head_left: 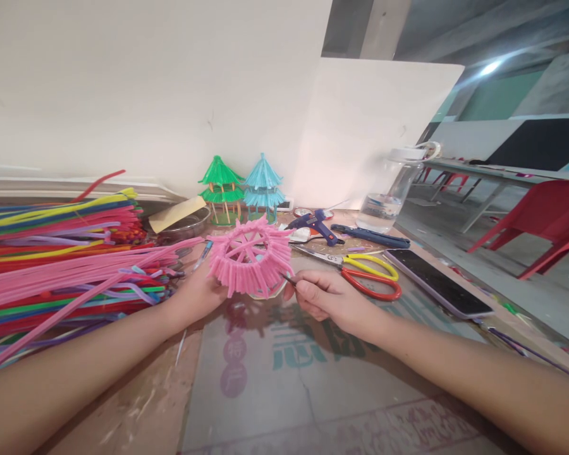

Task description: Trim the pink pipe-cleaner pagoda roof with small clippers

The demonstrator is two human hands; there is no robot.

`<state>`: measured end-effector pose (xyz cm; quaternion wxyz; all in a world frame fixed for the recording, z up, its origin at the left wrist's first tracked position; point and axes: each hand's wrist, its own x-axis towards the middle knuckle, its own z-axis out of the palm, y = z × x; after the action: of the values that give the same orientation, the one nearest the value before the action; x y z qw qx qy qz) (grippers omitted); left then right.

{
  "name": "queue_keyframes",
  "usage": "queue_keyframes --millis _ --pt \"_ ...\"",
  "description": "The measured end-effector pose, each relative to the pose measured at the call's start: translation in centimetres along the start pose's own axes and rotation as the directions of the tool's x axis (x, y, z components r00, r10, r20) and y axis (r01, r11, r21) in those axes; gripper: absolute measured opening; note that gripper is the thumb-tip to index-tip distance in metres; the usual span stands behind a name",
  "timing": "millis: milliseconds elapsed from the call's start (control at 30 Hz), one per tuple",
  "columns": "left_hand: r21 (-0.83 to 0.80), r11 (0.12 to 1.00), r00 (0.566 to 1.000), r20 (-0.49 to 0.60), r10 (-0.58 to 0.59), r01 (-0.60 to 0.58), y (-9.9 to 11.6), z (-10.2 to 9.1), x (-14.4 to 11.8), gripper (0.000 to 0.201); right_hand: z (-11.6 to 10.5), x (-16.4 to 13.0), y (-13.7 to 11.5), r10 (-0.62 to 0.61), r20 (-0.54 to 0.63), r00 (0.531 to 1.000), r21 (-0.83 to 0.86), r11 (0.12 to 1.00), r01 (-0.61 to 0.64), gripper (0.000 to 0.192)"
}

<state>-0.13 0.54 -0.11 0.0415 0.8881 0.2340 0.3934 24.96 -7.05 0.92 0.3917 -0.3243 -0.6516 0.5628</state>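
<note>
Plainly, left grip [212,289] holds a pink ring [253,276] edgewise, right grip [323,296] a dark piece [289,279], above the wide mat [260,404]

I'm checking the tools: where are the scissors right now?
In the head view, the scissors lie right of centre, just beyond the right hand, with the phone to their right and the glue gun beyond their blades.

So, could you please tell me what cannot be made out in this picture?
Head view, left hand: partly hidden behind the pink piece, so its grip is unclear.
Head view, dark item in the right hand: too small to identify, partly covered by the fingers.
Head view, pipe cleaners: far ends cut off by the left edge.
</note>
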Motion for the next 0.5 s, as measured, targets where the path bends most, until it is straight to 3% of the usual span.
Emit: queue_keyframes --millis 367,500 --pt "-0.015 1.000 1.000 -0.002 -0.025 0.025 -0.10 0.07 -0.02 0.027 -0.04 -0.01 0.00 0.009 -0.035 0.999 -0.023 1.000 -0.010 0.058" --pt "-0.028 0.999 0.999 0.021 -0.027 0.027 0.13 -0.02 0.15 0.026 -0.19 0.01 0.25 0.010 0.011 1.000 0.049 0.999 -0.011 0.054"
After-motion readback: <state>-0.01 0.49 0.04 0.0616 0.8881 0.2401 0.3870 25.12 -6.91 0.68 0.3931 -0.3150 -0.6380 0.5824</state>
